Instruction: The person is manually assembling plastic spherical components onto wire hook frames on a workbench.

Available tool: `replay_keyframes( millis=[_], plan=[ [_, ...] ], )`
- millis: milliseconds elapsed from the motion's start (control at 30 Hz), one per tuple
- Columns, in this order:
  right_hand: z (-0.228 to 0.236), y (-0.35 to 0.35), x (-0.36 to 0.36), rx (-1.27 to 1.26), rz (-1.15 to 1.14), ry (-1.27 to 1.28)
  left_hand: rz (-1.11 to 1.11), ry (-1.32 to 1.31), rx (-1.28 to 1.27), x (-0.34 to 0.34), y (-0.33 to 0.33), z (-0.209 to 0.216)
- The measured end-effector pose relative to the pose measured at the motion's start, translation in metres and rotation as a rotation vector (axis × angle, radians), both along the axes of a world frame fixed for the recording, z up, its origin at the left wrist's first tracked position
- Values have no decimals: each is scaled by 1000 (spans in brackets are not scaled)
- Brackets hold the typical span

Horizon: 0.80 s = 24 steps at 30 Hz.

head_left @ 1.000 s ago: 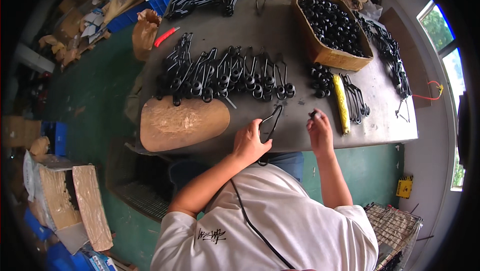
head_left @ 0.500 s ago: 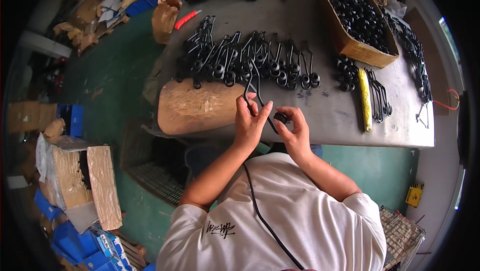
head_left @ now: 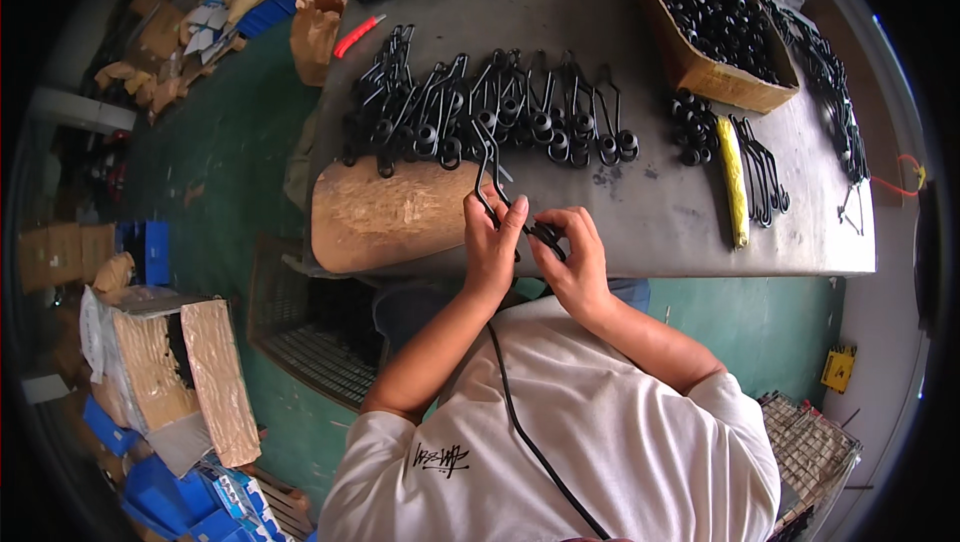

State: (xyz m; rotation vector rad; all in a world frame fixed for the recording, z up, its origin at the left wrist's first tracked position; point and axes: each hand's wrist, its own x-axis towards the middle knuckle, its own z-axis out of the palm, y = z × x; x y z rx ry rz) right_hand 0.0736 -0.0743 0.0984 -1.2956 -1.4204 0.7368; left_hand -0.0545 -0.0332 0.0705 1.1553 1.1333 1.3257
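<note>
Close to the table's near edge, my left hand (head_left: pixel 490 252) grips a bent black metal rod (head_left: pixel 484 170), whose narrow end points away from me. My right hand (head_left: pixel 578 260) pinches a round black rubber grommet (head_left: pixel 549 236) at the rod's near end. Fingers partly cover that spot, so how far the grommet sits on the rod cannot be seen. Beyond my hands lies a row of similar bent rods (head_left: pixel 545 92), several with black grommets on their near ends. A worn wooden board (head_left: pixel 390 212) lies left of my left hand.
A cardboard box (head_left: pixel 735 90) of black grommets stands at the far right, with loose grommets (head_left: pixel 693 132) before it. Near these lie a yellow wrapped stick (head_left: pixel 733 182) and several bare rods (head_left: pixel 765 177). A red-handled knife (head_left: pixel 355 38) lies far left.
My right hand has brought the grommet onto or against the rod's near end, closing in on my left hand. The whole view has shifted slightly.
</note>
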Motion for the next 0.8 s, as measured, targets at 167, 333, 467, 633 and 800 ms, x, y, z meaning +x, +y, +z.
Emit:
replay_keyframes(
  millis=[167,333,467,633,800],
  plan=[
    [0,-1,-4,18,-8,41,19,-68,-122,3,-3,0],
    [0,-1,-7,60,-40,129,-9,-110,-192,2,-5,6],
    [-4,-1,-7,-42,-29,196,11,-93,-194,4,-7,6],
    [-11,0,-7,-142,-15,354,15,-85,-185,7,-7,6],
    [-23,3,-9,-184,-55,442,77,-80,-212,12,-10,11]
  ],
)
